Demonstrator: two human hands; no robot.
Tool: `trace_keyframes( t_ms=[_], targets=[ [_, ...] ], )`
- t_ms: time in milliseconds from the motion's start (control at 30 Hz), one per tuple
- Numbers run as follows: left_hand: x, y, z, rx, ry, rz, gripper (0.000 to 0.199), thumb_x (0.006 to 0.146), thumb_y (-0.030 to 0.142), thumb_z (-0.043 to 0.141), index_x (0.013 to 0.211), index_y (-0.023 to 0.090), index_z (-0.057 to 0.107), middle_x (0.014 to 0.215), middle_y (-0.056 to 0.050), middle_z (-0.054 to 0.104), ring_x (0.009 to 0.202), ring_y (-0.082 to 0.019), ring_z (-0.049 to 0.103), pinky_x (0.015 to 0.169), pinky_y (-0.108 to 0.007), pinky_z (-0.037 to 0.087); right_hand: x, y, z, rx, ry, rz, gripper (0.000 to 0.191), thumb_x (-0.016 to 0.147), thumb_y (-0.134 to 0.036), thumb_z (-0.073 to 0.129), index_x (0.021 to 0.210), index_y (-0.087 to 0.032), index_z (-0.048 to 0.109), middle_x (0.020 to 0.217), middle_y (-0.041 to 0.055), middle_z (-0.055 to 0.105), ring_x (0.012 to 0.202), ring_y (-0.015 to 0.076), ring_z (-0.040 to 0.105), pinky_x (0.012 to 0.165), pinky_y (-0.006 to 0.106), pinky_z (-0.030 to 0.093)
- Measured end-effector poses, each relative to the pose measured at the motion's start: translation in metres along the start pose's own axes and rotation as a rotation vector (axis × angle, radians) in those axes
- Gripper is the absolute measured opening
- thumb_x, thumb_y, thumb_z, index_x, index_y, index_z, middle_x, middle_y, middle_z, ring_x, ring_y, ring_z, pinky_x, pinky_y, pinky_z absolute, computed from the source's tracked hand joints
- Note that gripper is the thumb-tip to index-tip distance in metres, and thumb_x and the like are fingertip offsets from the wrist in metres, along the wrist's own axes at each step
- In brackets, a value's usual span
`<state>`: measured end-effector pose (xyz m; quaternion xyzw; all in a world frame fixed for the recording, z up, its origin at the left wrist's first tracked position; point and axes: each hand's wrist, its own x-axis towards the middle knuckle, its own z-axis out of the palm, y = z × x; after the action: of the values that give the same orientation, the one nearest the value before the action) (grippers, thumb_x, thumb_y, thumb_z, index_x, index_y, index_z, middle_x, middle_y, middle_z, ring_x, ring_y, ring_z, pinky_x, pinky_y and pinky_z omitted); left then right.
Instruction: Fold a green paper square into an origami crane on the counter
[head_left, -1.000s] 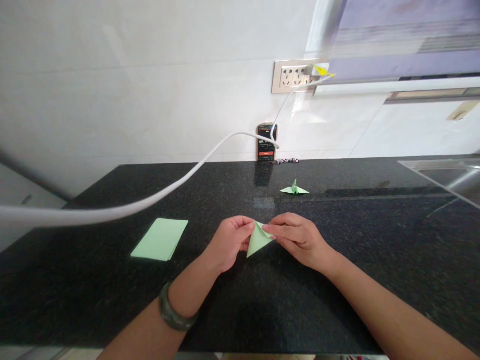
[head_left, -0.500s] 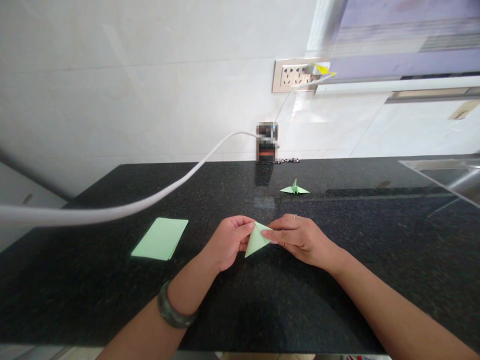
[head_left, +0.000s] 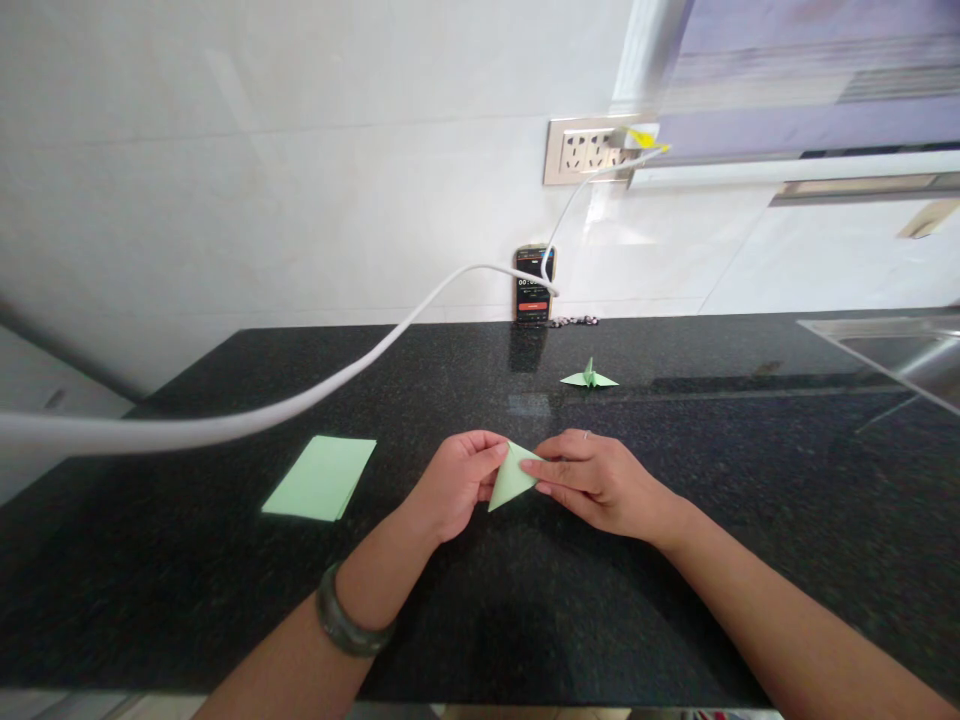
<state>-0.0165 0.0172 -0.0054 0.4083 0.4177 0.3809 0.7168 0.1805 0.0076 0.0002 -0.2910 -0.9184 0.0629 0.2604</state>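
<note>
A folded piece of light green paper [head_left: 512, 478], roughly triangular, is held between my two hands above the dark counter. My left hand [head_left: 463, 482] pinches its upper left edge between thumb and fingers. From the other side, my right hand [head_left: 600, 478] grips the right corner, its index finger lying across the paper's face. Part of the right corner is hidden behind those fingers. Beyond my hands stands a small green paper crane [head_left: 589, 376] with its wings spread. Off to the left lies a stack of green paper sheets [head_left: 321, 478].
A phone [head_left: 534, 285] leans against the tiled wall, a beaded strap [head_left: 576, 321] beside it. One white cable [head_left: 360, 362] sweeps across the left side, linked towards the wall socket [head_left: 585, 150]. A metal sink [head_left: 907, 350] sits at the right of the black counter [head_left: 712, 600].
My right hand has shifted slightly left along the paper, and its fingers have spread a little. The paper's lower tip has risen slightly. My left hand stays where it was.
</note>
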Motion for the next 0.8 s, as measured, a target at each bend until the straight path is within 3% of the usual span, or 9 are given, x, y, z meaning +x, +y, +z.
trace_keyframes(
  t_ms=[433,567,800],
  targets=[
    [0.0,0.002,0.001,-0.037,0.011,-0.022,0.017,0.069,0.028,0.061,0.077,0.014,0.056,0.059,-0.001,0.058,0.051,-0.011,0.055,0.048,-0.022,0.041,0.0,0.001,0.001,-0.006,-0.003,-0.001,0.026,0.085,-0.022,0.047,0.107,-0.023,0.059,0.097,0.0068,0.062,0.082,0.0153,0.056,0.07,0.029,0.045],
    [0.0,0.0,0.004,-0.045,0.001,-0.011,0.025,0.069,0.038,0.06,0.07,0.014,0.054,0.057,0.0,0.056,0.05,-0.011,0.054,0.047,-0.022,0.039,0.002,0.0,0.0,-0.017,-0.01,-0.01,0.026,0.085,-0.023,0.047,0.107,-0.023,0.059,0.096,0.0068,0.062,0.082,0.0155,0.056,0.07,0.029,0.045],
    [0.004,-0.009,0.005,0.119,0.152,0.091,0.027,0.06,0.036,0.069,0.066,0.013,0.056,0.054,0.001,0.055,0.047,-0.008,0.047,0.045,-0.02,0.034,0.004,-0.004,0.0,-0.064,-0.046,-0.04,0.026,0.086,-0.026,0.045,0.107,-0.021,0.059,0.088,0.0074,0.062,0.081,0.0161,0.056,0.07,0.03,0.044]
  ],
)
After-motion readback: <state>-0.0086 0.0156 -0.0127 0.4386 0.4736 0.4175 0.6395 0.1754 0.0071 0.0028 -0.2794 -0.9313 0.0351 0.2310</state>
